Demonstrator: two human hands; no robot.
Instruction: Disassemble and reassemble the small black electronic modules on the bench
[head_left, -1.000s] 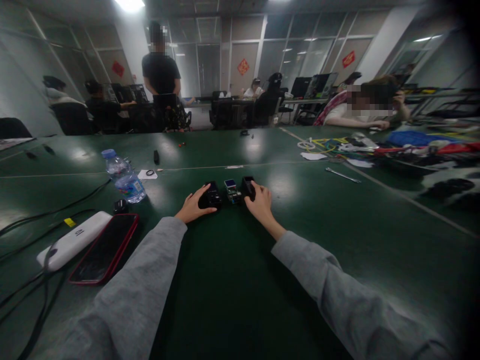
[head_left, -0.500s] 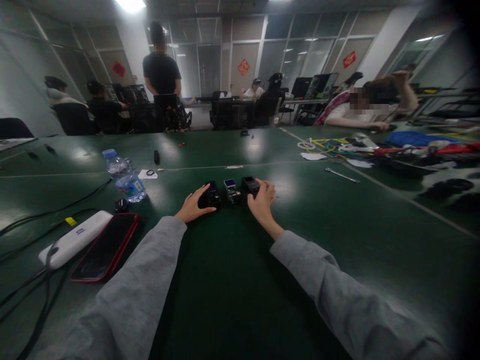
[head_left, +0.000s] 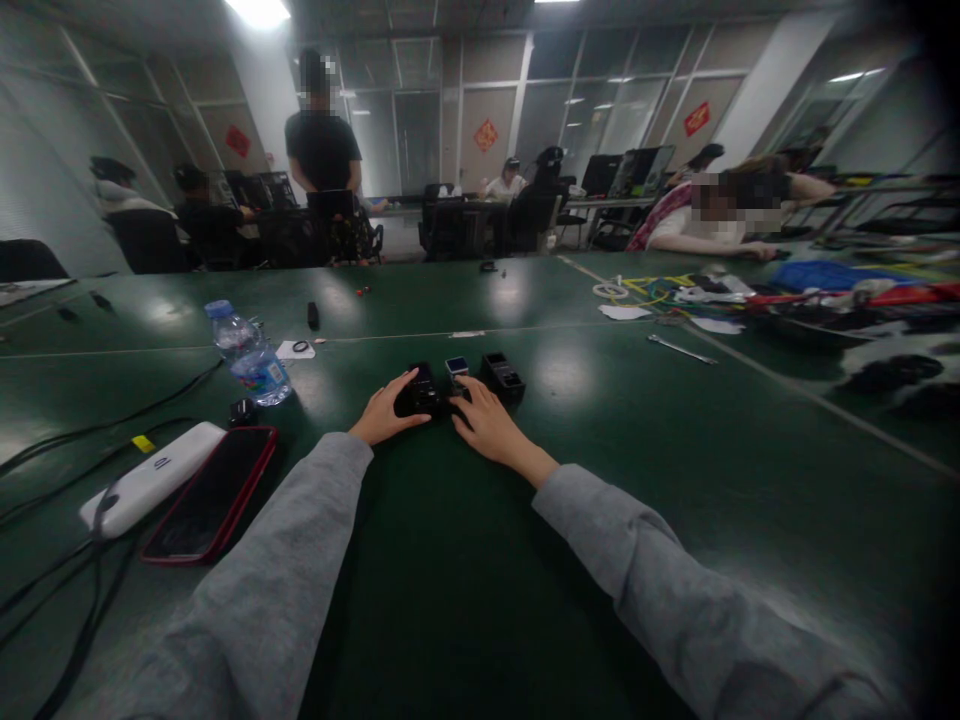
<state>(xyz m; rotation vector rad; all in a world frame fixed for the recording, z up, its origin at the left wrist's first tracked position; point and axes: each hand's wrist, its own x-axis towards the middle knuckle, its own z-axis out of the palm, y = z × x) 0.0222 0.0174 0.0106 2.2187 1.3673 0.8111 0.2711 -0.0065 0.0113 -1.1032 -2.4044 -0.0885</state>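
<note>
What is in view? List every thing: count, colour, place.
table: one, dark green, throughout
black module: one, centre, under the left hand
circuit board: one, blue-topped, right of the module
open box: one, black, right of the board
water bottle: one, clear, blue cap, left
phone: one, red-cased, near left
power bank: one, white, beside the phone
cables: several, black, far left
metal tool: one, silver, right
people: several, far desks; one standing, in black
left hand: one, grey sleeve, on the module
right hand: one, grey sleeve, fingertips at the board
</note>
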